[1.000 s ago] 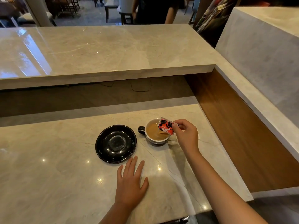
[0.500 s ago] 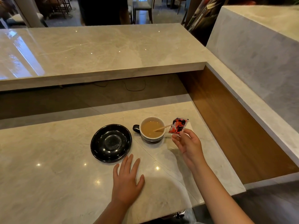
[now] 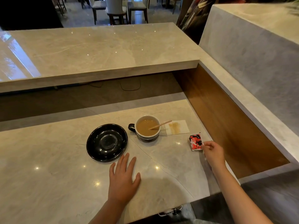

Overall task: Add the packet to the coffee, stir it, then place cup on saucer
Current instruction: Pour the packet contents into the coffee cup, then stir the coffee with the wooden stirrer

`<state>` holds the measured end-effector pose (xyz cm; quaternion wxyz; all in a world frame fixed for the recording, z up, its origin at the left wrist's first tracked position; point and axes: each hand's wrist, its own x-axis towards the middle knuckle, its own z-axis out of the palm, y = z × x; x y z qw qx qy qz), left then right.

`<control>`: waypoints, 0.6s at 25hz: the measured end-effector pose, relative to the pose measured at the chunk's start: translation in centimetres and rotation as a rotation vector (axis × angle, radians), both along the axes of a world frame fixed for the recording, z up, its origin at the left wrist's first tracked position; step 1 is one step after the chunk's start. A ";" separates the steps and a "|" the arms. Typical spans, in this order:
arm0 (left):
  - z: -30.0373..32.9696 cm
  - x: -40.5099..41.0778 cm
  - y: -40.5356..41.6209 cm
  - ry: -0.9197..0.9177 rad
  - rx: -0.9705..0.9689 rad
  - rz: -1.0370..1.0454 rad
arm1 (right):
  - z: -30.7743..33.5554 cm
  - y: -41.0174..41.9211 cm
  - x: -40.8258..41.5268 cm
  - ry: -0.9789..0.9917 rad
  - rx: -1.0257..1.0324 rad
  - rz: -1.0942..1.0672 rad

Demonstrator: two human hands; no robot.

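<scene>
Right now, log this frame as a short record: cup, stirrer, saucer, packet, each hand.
cup: on counter, right of saucer, holds coffee
stirrer: leaning in the cup
saucer: empty, on counter
packet: pinched at its edge by right hand, low over counter
napkin: stained, beside cup
left hand: flat on counter
right hand: holds packet

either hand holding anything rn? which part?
Right hand pinches the red packet at its near right corner, low over the counter. Left hand lies flat there, holding nothing.
</scene>
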<state>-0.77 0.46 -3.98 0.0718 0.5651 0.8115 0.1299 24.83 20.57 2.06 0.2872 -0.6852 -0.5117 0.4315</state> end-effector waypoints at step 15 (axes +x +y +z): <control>0.1 0.1 0.1 0.009 -0.006 0.016 | -2.7 -1.6 0.6 -0.667 0.583 0.450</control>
